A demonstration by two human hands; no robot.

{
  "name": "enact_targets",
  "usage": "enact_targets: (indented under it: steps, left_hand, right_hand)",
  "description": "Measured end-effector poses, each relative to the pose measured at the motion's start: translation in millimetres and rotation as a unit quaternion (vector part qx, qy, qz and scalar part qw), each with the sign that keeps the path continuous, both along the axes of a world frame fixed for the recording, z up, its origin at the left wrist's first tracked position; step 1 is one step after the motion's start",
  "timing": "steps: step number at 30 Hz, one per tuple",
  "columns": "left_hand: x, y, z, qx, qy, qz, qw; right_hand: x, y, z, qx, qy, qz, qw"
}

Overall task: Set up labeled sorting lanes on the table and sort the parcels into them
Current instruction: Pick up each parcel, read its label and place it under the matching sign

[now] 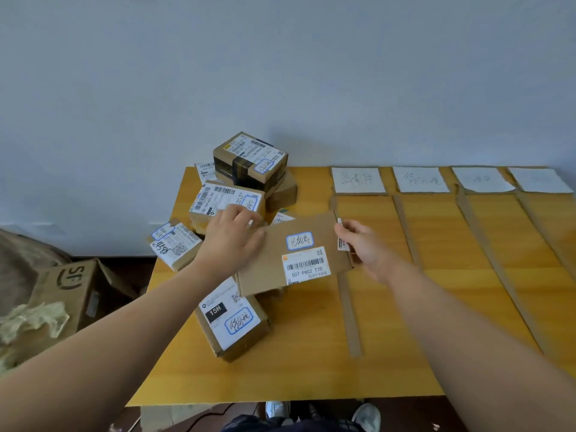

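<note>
A flat brown parcel (274,263) with a barcode label and a blue-bordered handwritten sticker is held above the yellow table (280,369). My left hand (230,241) grips its left edge and my right hand (364,247) grips its right edge. A pile of labeled cardboard parcels (249,163) sits at the table's left. One parcel marked 15H (232,319) lies just below the held one. Several white paper lane labels (358,180) lie along the far edge, with cardboard strips (350,313) dividing the lanes.
A brown carton marked SF (68,291) stands on the floor at left, with crumpled packing paper (31,319) in front of it. The wall runs close behind the table. My shoes (367,416) show under the near edge.
</note>
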State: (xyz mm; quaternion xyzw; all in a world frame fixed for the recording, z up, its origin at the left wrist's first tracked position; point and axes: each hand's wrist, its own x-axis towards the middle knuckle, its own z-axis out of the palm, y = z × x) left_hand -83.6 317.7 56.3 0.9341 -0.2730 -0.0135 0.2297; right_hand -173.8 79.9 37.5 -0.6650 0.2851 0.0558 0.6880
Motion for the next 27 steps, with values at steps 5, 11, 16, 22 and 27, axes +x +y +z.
enact_targets:
  steps: [5, 11, 16, 22, 27]
  left_hand:
    - [5.7, -22.1, 14.2, -0.028, -0.023, 0.017, 0.999]
    - [14.7, -35.7, 20.0, -0.039, -0.019, 0.014, 0.999]
    - [22.8, -46.3, 22.7, -0.066, -0.003, 0.021, 0.998]
    - [25.1, -79.7, 37.5, -0.204, 0.12, 0.024, 0.971]
    - [20.6, -133.7, 66.3, -0.227, 0.167, -0.005, 0.959]
  right_hand:
    - [-2.9, -20.8, 13.7, 0.004, -0.046, -0.069, 0.997]
    - [-1.7, -32.6, 19.5, -0.01, -0.073, -0.091, 0.993]
    - [-2.6, -40.7, 23.4, -0.018, -0.098, -0.111, 0.989]
    - [-14.9, -66.4, 36.0, -0.038, -0.117, -0.169, 0.978]
    - [-36.9, -108.6, 63.3, -0.055, -0.129, -0.213, 0.967]
